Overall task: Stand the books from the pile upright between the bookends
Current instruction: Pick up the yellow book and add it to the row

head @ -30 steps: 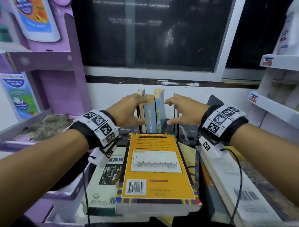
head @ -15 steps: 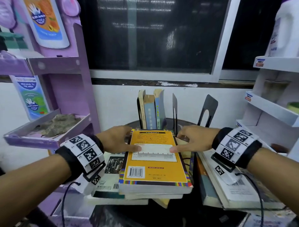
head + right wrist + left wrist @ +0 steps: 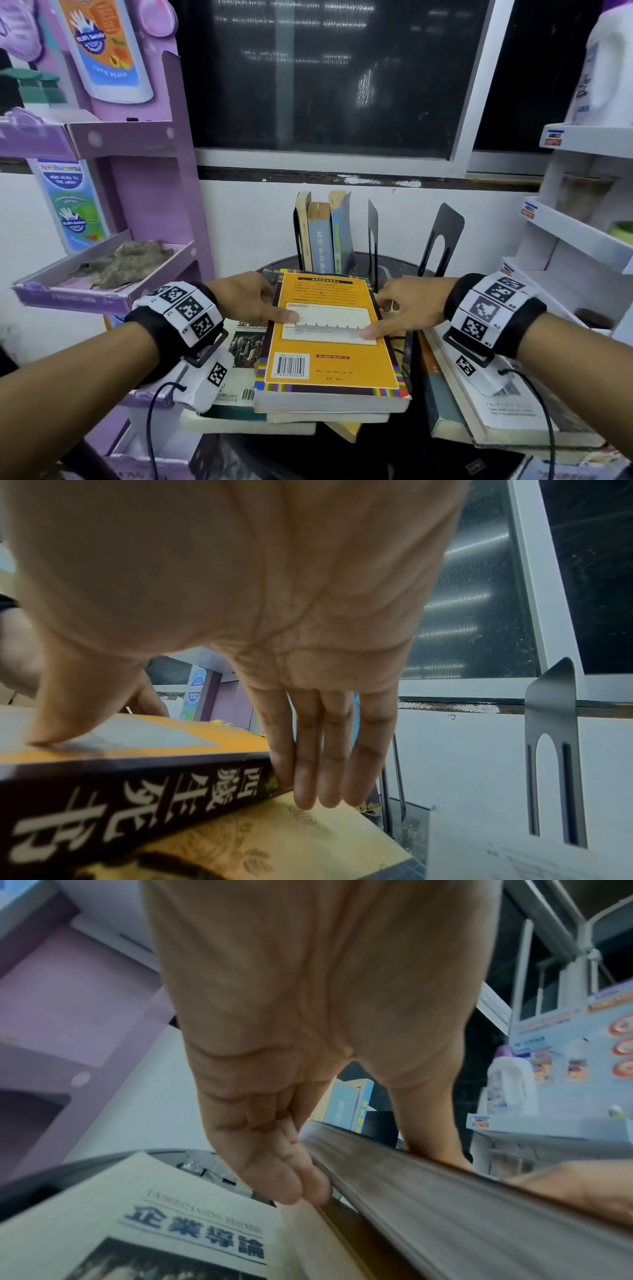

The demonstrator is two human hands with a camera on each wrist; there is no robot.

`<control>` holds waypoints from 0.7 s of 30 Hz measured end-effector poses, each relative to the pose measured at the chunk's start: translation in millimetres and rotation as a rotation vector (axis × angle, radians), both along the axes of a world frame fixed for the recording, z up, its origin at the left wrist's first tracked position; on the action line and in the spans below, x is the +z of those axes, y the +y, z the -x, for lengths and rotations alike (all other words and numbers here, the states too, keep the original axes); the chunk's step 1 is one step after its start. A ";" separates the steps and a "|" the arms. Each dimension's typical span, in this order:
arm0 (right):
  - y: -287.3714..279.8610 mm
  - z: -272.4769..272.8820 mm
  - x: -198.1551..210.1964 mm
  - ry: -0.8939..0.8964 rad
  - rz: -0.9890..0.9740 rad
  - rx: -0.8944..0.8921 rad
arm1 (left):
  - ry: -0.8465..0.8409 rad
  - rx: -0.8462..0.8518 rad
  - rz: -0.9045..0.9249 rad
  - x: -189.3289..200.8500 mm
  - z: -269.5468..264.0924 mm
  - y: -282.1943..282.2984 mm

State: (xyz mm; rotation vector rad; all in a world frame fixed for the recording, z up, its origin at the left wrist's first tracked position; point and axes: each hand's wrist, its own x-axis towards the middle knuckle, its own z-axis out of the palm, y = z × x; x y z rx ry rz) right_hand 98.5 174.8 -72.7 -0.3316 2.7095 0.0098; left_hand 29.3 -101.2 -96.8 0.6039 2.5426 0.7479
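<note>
Orange book [image 3: 330, 337] flat on top of the pile [image 3: 274, 416], back cover up with the barcode toward the near edge, on the dark round table [image 3: 394, 265]. Left hand [image 3: 246, 301] at the book's left edge: thumb on the cover, fingers [image 3: 294, 1185] curled under the page block, gripping. Right hand [image 3: 404, 308] at the right edge: thumb pressed on the cover, fingers [image 3: 322, 772] down along the dark spine, tips against the yellowish book [image 3: 274, 837] beneath, gripping too. Under the left side, a white book [image 3: 164, 1226] printed "Understanding Business". Behind the pile, three books [image 3: 323, 236] upright, side by side, against a black bookend [image 3: 297, 236] on their left. Just to their right a thin black bookend [image 3: 373, 236], apart from them by a small gap; farther right a third black bookend [image 3: 442, 240], tilted. To the right of the pile, a second stack of flat books [image 3: 496, 418]. Purple shelf unit [image 3: 144, 205] on the left, white shelves [image 3: 582, 222] on the right, dark window [image 3: 325, 78] behind.
</note>
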 end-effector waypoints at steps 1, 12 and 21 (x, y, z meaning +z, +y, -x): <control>0.3 0.7 -0.4 -0.003 0.005 0.001 | -0.050 0.017 -0.058 -2.0 0.5 -0.8; 4.1 9.4 -4.4 -0.013 0.066 -0.019 | -0.212 0.163 -0.410 -10.5 -2.3 -12.2; 6.8 -2.8 13.6 0.136 0.548 -0.088 | -0.088 0.138 -0.662 13.9 -11.5 -15.0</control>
